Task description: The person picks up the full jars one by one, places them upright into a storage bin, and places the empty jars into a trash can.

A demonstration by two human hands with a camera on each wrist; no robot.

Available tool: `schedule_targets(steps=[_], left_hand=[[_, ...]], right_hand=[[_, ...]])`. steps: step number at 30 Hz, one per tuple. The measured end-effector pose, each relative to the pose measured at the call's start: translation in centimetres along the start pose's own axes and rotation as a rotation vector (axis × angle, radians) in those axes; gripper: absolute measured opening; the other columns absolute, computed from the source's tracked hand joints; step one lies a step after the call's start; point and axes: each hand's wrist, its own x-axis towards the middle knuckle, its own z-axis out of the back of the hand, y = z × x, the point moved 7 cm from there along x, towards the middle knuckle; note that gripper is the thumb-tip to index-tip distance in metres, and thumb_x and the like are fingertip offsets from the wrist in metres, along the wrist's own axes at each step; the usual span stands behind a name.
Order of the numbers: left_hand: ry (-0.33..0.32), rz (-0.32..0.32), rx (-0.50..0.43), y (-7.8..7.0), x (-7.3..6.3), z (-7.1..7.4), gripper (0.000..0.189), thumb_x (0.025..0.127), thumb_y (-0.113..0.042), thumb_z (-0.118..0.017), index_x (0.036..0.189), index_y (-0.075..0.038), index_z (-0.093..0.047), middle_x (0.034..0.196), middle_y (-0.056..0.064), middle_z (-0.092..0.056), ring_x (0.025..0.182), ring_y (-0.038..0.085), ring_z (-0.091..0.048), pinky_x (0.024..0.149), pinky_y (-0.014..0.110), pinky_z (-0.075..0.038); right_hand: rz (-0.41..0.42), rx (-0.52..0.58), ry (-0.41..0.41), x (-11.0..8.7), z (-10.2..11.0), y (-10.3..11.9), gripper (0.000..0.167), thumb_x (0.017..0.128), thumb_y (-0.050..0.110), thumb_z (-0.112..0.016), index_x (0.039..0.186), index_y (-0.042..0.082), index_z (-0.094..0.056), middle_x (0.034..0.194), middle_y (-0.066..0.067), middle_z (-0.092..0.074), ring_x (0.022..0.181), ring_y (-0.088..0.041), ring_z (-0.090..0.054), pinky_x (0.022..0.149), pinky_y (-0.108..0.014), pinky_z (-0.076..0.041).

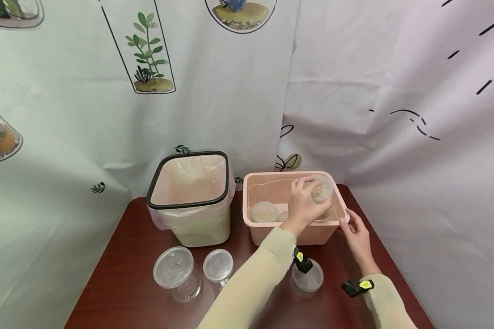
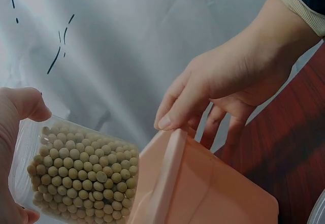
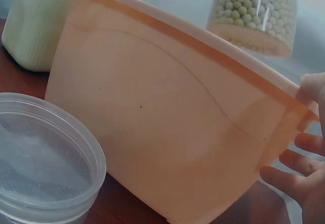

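From the head view I have the left hand (image 1: 304,201) over the right part of the pink bin (image 1: 260,234). Its thumb and fingers grip the sides of a clear jar (image 2: 84,173) packed with pale round beans, and the right wrist view shows me that jar's base above the bin's rim.

The right hand (image 1: 358,237) is at the bin's front right corner. I see its thumb side closed on the rim there, while the other fingers lie spread beside the outer wall.

Inside the bin, toward its left end, I can make out another clear jar (image 1: 265,212) with pale contents. Just right of it a smaller patch of a jar (image 1: 283,216) shows, mostly hidden by the left hand and the front rim.

Left of the bin stands a white trash can (image 1: 201,228) with a black rim (image 1: 189,205) and a thin plastic liner (image 1: 197,176). On the tabletop (image 1: 119,269), in front of the bin, I count three clear lidded containers: a wide one (image 1: 174,267) and a narrower one (image 1: 218,265) side by side off to the bin's front left, and a round one (image 1: 307,279) nearer its right half. Behind the bin hangs a pale cloth (image 1: 230,114) printed with plants.
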Motion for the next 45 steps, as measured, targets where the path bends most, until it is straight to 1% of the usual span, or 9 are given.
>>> schedule_targets(steps=[3, 7, 10, 14, 18, 23, 28, 39, 45], left_hand=[[0.037, 0.034, 0.011, 0.3, -0.1, -0.7, 0.044, 0.064, -0.03, -0.08, 0.105, -0.017, -0.07, 0.116, -0.001, -0.057, 0.112, 0.018, -0.044, 0.083, 0.024, -0.04], [0.057, 0.054, 0.005, 0.7, -0.3, -1.5, 0.043, 0.064, -0.029, -0.08, 0.105, -0.016, -0.069, 0.116, 0.0, -0.056, 0.113, 0.019, -0.043, 0.082, 0.024, -0.041], [0.068, 0.067, -0.003, 1.1, -0.4, -2.1, 0.043, 0.066, -0.028, -0.08, 0.105, -0.015, -0.069, 0.117, 0.001, -0.055, 0.114, 0.019, -0.042, 0.083, 0.024, -0.041], [0.113, 0.103, 0.0, 1.9, -1.1, -3.2, 0.042, 0.068, -0.029, -0.079, 0.107, -0.014, -0.069, 0.118, 0.001, -0.055, 0.115, 0.018, -0.04, 0.084, 0.023, -0.042], [0.16, 0.13, 0.002, 2.4, -1.9, -4.1, 0.041, 0.07, -0.03, -0.077, 0.108, -0.014, -0.069, 0.119, 0.001, -0.054, 0.115, 0.017, -0.04, 0.079, 0.022, -0.045], [0.198, 0.127, 0.035, 2.6, -2.6, -5.1, 0.042, 0.069, -0.029, -0.079, 0.108, -0.017, -0.069, 0.119, -0.001, -0.054, 0.113, 0.016, -0.04, 0.075, 0.021, -0.045], [0.275, 0.166, 0.051, 2.9, -3.1, -6.4, 0.046, 0.066, -0.03, -0.082, 0.11, -0.02, -0.069, 0.12, -0.004, -0.052, 0.114, 0.014, -0.038, 0.079, 0.019, -0.042], [0.383, 0.158, 0.041, 3.2, -3.1, -7.7, 0.046, 0.066, -0.025, -0.083, 0.109, -0.018, -0.069, 0.119, -0.003, -0.053, 0.114, 0.016, -0.037, 0.081, 0.021, -0.042], [0.435, 0.233, 0.029, 3.7, -3.0, -8.3, 0.047, 0.067, -0.024, -0.083, 0.11, -0.015, -0.069, 0.119, -0.005, -0.054, 0.115, 0.017, -0.038, 0.088, 0.021, -0.039]], right_hand=[[0.012, 0.053, -0.012, 0.1, 0.2, -0.3, 0.052, 0.09, 0.026, -0.061, 0.138, 0.015, -0.045, 0.129, -0.021, -0.045, 0.111, -0.02, -0.052, 0.073, -0.016, -0.048], [0.056, 0.12, -0.013, 0.6, 0.6, -1.4, 0.048, 0.089, 0.019, -0.063, 0.135, 0.015, -0.049, 0.122, -0.013, -0.052, 0.106, -0.011, -0.054, 0.073, -0.016, -0.048], [0.033, 0.059, -0.014, 0.3, 0.3, -0.2, 0.051, 0.089, 0.025, -0.062, 0.137, 0.014, -0.047, 0.123, -0.016, -0.051, 0.105, -0.007, -0.053, 0.075, -0.013, -0.046], [-0.069, 0.017, -0.023, -0.5, -0.3, 1.9, 0.054, 0.091, 0.026, -0.059, 0.14, 0.009, -0.041, 0.13, -0.026, -0.044, 0.104, -0.003, -0.051, 0.076, -0.011, -0.045], [-0.124, 0.04, -0.03, -0.8, -0.5, 2.1, 0.053, 0.093, 0.019, -0.058, 0.14, 0.007, -0.039, 0.133, -0.025, -0.042, 0.104, -0.002, -0.049, 0.076, -0.011, -0.045], [-0.096, 0.051, -0.024, -0.8, -0.7, 1.9, 0.052, 0.093, 0.022, -0.058, 0.14, 0.01, -0.04, 0.132, -0.023, -0.042, 0.101, 0.0, -0.051, 0.077, -0.014, -0.047], [-0.04, 0.097, -0.023, -0.8, -0.6, 2.1, 0.051, 0.092, 0.023, -0.059, 0.139, 0.011, -0.042, 0.129, -0.022, -0.044, 0.1, 0.002, -0.052, 0.076, -0.015, -0.048], [-0.112, 0.06, 0.006, -0.6, -0.6, 1.8, 0.054, 0.094, 0.023, -0.056, 0.142, 0.009, -0.035, 0.134, -0.023, -0.039, 0.103, 0.001, -0.049, 0.08, -0.016, -0.047], [-0.129, 0.066, 0.001, -0.6, -0.5, 1.6, 0.056, 0.093, 0.025, -0.057, 0.142, 0.01, -0.036, 0.136, -0.022, -0.038, 0.106, 0.0, -0.048, 0.081, -0.018, -0.047]])
